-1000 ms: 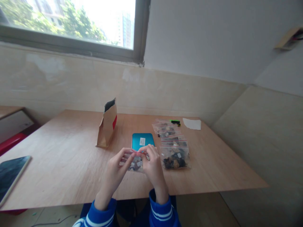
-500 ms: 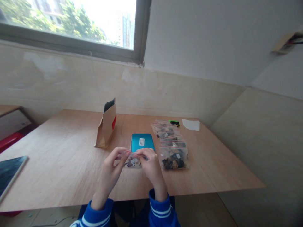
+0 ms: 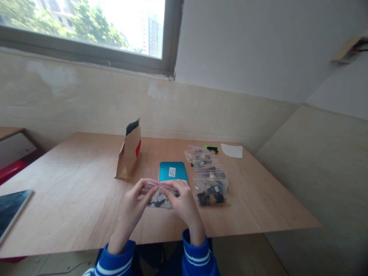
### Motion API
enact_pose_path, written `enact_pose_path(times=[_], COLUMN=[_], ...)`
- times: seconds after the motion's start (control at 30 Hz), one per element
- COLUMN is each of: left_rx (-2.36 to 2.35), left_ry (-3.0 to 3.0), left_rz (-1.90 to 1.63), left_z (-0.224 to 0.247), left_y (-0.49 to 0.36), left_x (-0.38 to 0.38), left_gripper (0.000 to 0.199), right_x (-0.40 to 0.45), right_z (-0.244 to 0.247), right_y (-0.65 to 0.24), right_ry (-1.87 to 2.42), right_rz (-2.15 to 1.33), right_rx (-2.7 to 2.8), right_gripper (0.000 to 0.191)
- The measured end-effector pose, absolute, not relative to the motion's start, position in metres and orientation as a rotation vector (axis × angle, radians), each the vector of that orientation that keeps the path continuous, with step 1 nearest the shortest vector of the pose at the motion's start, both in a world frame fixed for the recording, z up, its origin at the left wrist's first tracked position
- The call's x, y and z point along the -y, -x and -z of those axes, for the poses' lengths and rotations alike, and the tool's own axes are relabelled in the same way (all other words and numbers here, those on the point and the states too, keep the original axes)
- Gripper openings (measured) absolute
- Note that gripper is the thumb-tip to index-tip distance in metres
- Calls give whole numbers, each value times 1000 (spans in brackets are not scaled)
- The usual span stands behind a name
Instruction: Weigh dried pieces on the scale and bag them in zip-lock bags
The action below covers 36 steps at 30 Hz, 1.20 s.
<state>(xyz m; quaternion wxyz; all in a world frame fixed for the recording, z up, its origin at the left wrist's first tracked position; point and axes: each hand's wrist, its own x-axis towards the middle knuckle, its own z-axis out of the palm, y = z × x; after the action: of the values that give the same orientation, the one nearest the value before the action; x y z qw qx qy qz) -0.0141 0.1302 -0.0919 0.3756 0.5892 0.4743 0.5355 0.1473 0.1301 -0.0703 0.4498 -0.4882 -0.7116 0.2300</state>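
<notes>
Left hand (image 3: 133, 203) and right hand (image 3: 184, 199) pinch the zip bag (image 3: 159, 201), now further apart.

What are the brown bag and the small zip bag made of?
The brown bag looks like matte kraft paper, softly creased. The zip bag looks like thin, glossy plastic, clear enough to show its contents.

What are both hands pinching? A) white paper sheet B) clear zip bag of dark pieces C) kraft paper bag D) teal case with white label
B. The left hand and the right hand both pinch the red-lined top of the clear zip bag, just in front of the teal case.
</notes>
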Motion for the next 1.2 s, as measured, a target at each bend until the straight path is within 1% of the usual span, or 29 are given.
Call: enact_pose_path(times=[0.03,0.07,0.1,0.17,0.27,0.57,0.67,0.8,0.87,1.07,1.2], left_rx=[-1214,-1213,-1211,-1210,-1226,-1239,-1266,-1298,-1312,-1340,-1365], left_ry=[-1498,-1493,-1494,-1506,-1523,-1619,-1624,-1582,-1568,-1595,-1592], left_rz=[-1377,-1383,-1384,-1384,-1387,-1387,-1431,-1492,-1517,-1533,-1508], left_z=[93,93,93,92,89,86,84,79,78,81,81], left_y=[15,16,17,16,13,6,7,12,16,23,23], left_x=[-131,-131,-131,-130,-129,-127,-125,-123,-122,-121,-121], left_gripper=[19,18,18,17,18,14,14,14,14,16,18], right_x=[-129,-128,-128,-129,-131,-130,-130,-133,-136,-140,-137], right_z=[69,68,67,66,69,78,76,75,77,84,82], right_y=[-148,-149,-149,-149,-146,-132,-132,-139,-144,-150,-146], right_ry=[1192,1171,1147,1085,1040,1167,1140,1110,1110,1150,1146], right_rz=[-606,-626,-625,-573,-461,-181,-218,-357,-387,-393,-414], right_rx=[1758,1754,1749,1740,1723,1727,1728,1768,1795,1785,1806], right_gripper=[22,24,20,3,9,19,17,5,3,23,29])
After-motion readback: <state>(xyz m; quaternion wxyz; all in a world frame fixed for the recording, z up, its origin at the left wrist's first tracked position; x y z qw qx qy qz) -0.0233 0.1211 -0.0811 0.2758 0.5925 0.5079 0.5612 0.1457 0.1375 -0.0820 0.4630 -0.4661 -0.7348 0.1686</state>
